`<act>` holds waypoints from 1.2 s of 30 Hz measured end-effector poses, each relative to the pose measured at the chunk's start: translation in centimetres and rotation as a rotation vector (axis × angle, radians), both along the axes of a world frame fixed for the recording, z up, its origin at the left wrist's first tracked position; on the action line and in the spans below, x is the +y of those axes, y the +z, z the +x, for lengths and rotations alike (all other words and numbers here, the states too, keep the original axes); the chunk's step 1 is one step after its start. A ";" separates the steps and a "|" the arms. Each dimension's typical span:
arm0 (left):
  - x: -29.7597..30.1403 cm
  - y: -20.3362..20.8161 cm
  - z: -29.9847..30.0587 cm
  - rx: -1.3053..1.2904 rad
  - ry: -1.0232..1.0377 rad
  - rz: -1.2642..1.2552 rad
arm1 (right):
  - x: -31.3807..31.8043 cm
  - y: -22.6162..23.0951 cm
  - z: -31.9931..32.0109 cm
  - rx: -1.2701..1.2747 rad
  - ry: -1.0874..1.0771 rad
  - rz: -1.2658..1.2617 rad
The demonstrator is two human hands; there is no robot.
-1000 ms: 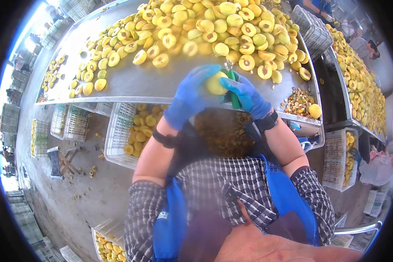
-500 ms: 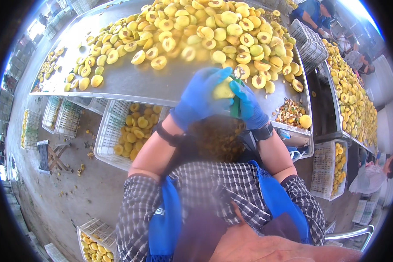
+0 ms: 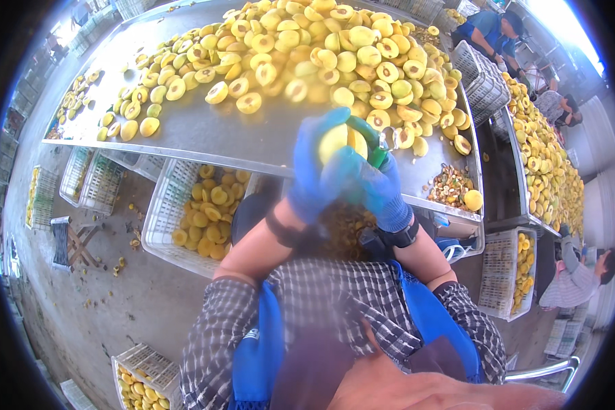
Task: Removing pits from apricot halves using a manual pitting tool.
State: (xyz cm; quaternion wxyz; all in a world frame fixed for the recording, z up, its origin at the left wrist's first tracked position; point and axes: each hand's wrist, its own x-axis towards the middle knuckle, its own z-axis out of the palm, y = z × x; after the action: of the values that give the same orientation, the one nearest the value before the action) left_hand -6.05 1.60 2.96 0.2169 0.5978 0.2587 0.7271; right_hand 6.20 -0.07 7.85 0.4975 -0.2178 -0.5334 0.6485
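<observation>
My left hand [image 3: 313, 164], in a blue glove, is closed around a yellow peach [image 3: 333, 142] above the front edge of the metal table [image 3: 253, 140]. A line runs down the fruit's right side. My right hand [image 3: 383, 188], also gloved in blue, presses against the same peach from the right. In it is a green tool [image 3: 376, 154], mostly covered by the fingers; its exact kind is not clear. Many halved peaches [image 3: 383, 72] with brown-red hollows are heaped on the table just beyond my hands. Pit scraps [image 3: 451, 186] lie by the table's right corner.
A white crate [image 3: 158, 232] of peach halves stands below the table at left. Another crate [image 3: 495, 273] stands at right, by a second table [image 3: 536, 219] piled with fruit. Co-workers are at the right. A small stool [image 3: 63, 242] is on the floor at left.
My hands have turned the peach, so more of its pale yellow side shows. The right hand has shifted slightly lower against it. A person at the far right has moved.
</observation>
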 end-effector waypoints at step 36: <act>-1.1 -2.9 3.1 -0.037 -0.099 -0.389 | -1.6 -5.9 6.0 -1.018 -0.547 0.816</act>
State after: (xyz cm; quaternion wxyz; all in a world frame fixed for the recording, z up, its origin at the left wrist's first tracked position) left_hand -2.97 0.47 0.01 0.3684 0.5429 0.3607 0.6629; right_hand 12.24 -1.64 1.95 0.3734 -0.4163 -0.8264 0.0661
